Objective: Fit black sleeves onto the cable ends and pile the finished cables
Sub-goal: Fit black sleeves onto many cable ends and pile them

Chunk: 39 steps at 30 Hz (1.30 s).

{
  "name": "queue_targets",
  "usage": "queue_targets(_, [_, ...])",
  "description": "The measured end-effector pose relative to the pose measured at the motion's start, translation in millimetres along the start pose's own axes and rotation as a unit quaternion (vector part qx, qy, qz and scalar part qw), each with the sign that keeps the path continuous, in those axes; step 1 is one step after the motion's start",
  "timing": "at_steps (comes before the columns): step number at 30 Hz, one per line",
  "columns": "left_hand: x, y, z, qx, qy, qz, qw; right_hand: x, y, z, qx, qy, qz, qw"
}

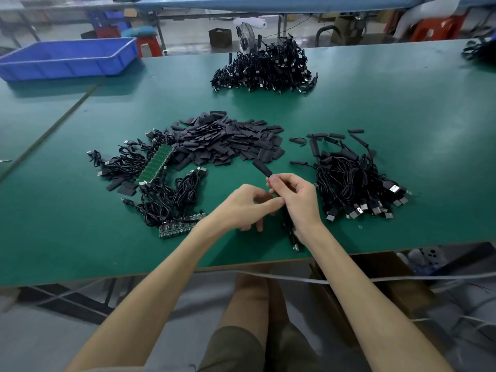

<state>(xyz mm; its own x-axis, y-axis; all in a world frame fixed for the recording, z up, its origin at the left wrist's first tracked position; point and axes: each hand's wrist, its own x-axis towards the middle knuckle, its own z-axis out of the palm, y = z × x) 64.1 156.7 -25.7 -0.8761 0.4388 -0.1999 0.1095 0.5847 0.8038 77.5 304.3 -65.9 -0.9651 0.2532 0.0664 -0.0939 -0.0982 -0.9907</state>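
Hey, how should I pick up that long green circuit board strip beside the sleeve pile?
Pinch the green strip across its two long edges near the middle, coming from above. It's long and narrow and rests on tangled cables rather than flat on the table, so a mid-length hold should keep it balanced.

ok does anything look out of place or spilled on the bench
Nothing damaged. A few loose sleeves lie apart from the main sleeve pile, beside the right cable pile, and a few more among the left cables. The sleeved cable held in the right hand looks fine.
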Motion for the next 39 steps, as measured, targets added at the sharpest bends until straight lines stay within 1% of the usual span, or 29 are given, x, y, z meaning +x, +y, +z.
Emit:
queue_targets(5, [6,12,-10,0.02,-0.003,0.03,0.999,1,-1,2,0.063,0.013,0.026,0.998])
queue_targets(6, [8,15,-13,0.002,-0.007,0.035,0.999,1,-3,2,0.079,0.019,0.038,0.996])
queue_targets(9, [12,28,-23,-0.096,-0.021,0.05,0.994,1,-7,1,0.108,0.025,0.068,0.991])
queue_targets(12, [18,48,-32,-0.146,-0.039,0.058,0.987,0,-6,2,0.132,0.014,0.057,0.99])
queue_targets(14, [25,65,-33,-0.163,-0.047,0.057,0.984,0,-6,6,0.106,0.013,0.044,0.993])
queue_targets(17, [36,90,-24,-0.184,-0.074,0.059,0.978,0,-6,10,0.028,-0.003,0.026,0.999])
queue_targets(19, [45,105,-12,-0.194,-0.089,0.056,0.975,0,-8,10,0.008,-0.002,0.026,1.0])
queue_targets(21, [58,114,2,-0.181,-0.087,0.044,0.979,-1,-8,7,-0.003,-0.003,0.027,1.0])
queue_targets(25, [74,113,26,-0.108,-0.061,0.042,0.991,-3,-6,2,-0.028,-0.011,0.032,0.999])
queue_targets(28, [79,104,32,-0.06,-0.061,0.049,0.995,-3,-7,3,-0.008,-0.014,0.037,0.999])
queue_targets(31, [75,99,31,-0.049,-0.068,0.07,0.994,-2,-8,5,-0.023,-0.001,0.061,0.998])
queue_targets(33, [69,98,27,-0.055,-0.04,0.094,0.993,-1,-9,5,-0.045,0.002,0.064,0.997])
queue_targets(35, [62,96,19,-0.038,0.011,0.126,0.991,0,-10,6,-0.059,-0.004,0.055,0.997])
queue_targets(37, [52,93,6,0.003,0.068,0.162,0.985,-1,-10,7,-0.046,-0.012,0.038,0.998])
queue_targets(39, [37,85,-13,0.039,0.11,0.188,0.975,-3,-11,8,-0.009,-0.02,0.014,1.0])
